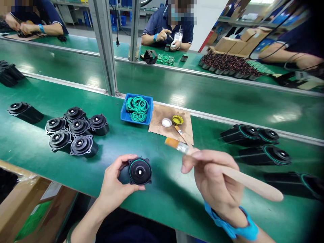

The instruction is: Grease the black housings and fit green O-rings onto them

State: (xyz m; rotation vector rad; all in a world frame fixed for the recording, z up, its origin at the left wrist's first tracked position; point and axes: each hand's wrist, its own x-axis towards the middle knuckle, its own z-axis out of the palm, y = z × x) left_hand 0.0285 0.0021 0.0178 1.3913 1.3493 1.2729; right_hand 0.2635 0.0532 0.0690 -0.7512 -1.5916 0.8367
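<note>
My left hand (114, 184) grips a black round motor housing (139, 171) with a green ring around its face, held just above the green table (162, 199). My right hand (215, 179) is closed round the wooden handle of a paintbrush (235, 175). The brush's orange bristles point up and left, toward a brown paper sheet (186, 128). On that sheet sit a small yellow pot (177, 119), a white lid (166, 122) and a second small brush (179, 130).
Several black housings (76, 133) stand grouped at left; another lies apart (24, 111). A blue tray of green rings (137, 108) sits behind. Housings with green rings (263, 148) lie at right. Other people work across the conveyor belt (202, 94). A cardboard box (30, 209) is at lower left.
</note>
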